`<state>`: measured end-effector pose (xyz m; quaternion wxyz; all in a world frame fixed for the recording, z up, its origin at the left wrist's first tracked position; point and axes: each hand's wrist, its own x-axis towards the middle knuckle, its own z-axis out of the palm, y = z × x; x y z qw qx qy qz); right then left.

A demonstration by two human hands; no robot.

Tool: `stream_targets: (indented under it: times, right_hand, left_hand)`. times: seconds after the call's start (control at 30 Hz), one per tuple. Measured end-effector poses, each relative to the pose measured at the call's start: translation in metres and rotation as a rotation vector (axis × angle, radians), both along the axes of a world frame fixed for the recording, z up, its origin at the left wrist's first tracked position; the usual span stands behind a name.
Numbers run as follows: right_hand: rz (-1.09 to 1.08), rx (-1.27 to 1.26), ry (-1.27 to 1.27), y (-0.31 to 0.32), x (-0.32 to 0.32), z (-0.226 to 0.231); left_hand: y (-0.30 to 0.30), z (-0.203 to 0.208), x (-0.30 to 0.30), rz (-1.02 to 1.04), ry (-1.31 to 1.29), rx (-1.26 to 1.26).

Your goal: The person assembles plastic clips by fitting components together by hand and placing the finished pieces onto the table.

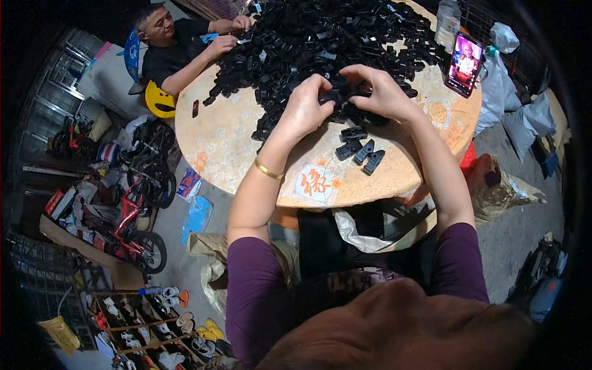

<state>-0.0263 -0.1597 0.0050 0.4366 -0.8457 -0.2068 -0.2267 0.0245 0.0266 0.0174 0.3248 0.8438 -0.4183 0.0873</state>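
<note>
"What are your hands doing with that part?"

"My left hand (306, 106) and my right hand (383, 94) are half curled, with thumbs turned toward each other. Their fingertips together pinch a black piece (335, 97). Its exact outline I cannot tell, because the pile (333, 43) of black parts behind it is equally dark."

"Why do you hold it there, at the near side of the pile?"

"I suppose for convenience: both arms reach this place easily, and two hands steady a small thing better than one. A few loose pieces (364, 152) lie nearer to me, on the bare part of the surface (216, 139), perhaps so that they do not mix with the pile."

"And the phone (464, 65)?"

"It stands tilted near the right edge. Probably there I can watch it without using a hand."

"Which containers are around you?"

"Just behind the phone is a clear plastic container (448, 26); its content I cannot tell. On the floor (502, 240) at the right, pale bags (531, 126) look filled, but their walls hide what is inside. At lower left, a wooden rack (145, 324) keeps shoes (113, 306) in its compartments."
</note>
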Motion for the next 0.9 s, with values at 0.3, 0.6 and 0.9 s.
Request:
stream_targets:
  times: [0.3, 0.6, 0.9]
  right_hand:
    - [0.010, 0.256, -0.067, 0.012, 0.005, -0.009]
    - [-0.106, 0.114, -0.251, 0.017, 0.000, -0.009]
    - [-0.151, -0.001, -0.384, 0.025, 0.003, -0.012]
  left_hand:
    - [-0.006, 0.000, 0.013, -0.199, 0.634, -0.562]
    - [-0.008, -0.001, 0.006, -0.171, 0.523, -0.565]
    - [-0.019, -0.011, -0.001, -0.237, 0.972, -0.857]
